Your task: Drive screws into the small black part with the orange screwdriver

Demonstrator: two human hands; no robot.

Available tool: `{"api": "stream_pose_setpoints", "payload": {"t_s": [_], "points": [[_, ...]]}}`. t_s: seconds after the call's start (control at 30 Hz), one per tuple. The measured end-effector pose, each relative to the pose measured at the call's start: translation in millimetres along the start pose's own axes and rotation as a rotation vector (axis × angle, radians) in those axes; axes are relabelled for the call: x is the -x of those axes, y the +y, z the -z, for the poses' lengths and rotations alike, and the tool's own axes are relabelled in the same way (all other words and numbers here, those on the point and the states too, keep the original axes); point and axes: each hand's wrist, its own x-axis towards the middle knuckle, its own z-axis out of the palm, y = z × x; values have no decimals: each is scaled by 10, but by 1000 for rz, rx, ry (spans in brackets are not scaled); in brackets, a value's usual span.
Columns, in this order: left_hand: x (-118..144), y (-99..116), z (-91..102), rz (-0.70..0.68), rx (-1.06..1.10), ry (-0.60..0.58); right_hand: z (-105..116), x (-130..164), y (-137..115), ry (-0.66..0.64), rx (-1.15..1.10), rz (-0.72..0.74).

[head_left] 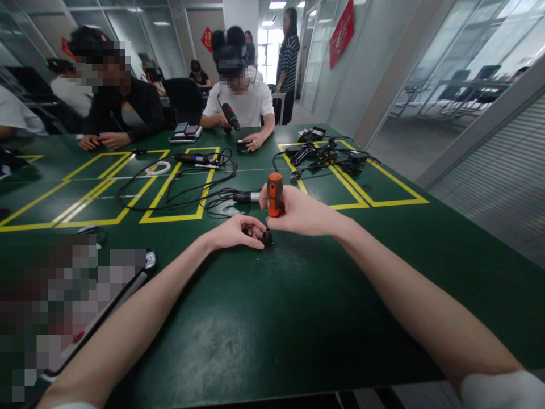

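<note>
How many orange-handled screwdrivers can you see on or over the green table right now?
1. The orange-handled screwdriver stands upright in the right hand, its tip on a small black part pinched by the left hand. Others may lie hidden among the far cables.

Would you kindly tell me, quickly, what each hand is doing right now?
Left hand: fingers pinched on a small black part on the green table.
Right hand: closed around an orange-handled screwdriver, held upright over that part.
</note>
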Motion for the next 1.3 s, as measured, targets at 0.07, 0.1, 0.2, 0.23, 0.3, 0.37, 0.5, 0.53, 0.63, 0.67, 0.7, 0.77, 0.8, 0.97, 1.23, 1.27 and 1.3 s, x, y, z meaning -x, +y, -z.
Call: {"api": "stream_pose_setpoints", "payload": {"t_s": [0.07,0.1,0.2,0.23,0.3,0.37,0.5,0.53,0.63,0.67,0.7,0.77,0.8,0.97,1.23,1.27,1.3], "points": [[-4,-3,4,9,1,0,-9,0,-10,4,-12,-18],[-5,-5,5,12,1,0,-15,-2,-12,8,-15,-28],[-4,-10,8,16,-1,-1,-26,-8,-7,24,13,-47],[-3,-11,9,16,-2,-1,-24,-9,-4,28,34,-47],[-2,-13,11,13,-6,-1,-14,-8,-2,33,76,-37],[-3,-13,13,9,-9,-3,-1,-2,-6,30,95,-26],[-3,-5,13,8,-14,-7,9,11,-34,12,90,-29],[-1,-2,13,8,-15,-5,6,12,-42,5,92,-34],[2,2,12,8,-13,-5,-7,12,-57,-4,98,-45],[2,-1,10,7,-12,-6,-10,11,-59,-5,99,-42],[0,-6,9,7,-10,-6,-12,10,-59,-4,101,-36],[-8,-21,7,3,-7,-3,-8,9,-62,-3,104,-20],[-13,-29,6,2,-6,-1,-3,10,-67,-3,106,-15],[-23,-52,19,5,-15,4,30,27,-114,-5,109,-36],[9,-14,28,6,-46,-9,5,19,-76,-22,106,-42],[11,-9,25,2,-48,-10,-1,14,-64,-16,111,-36],[12,-5,22,-3,-50,-11,-6,10,-52,-13,117,-32]]}}
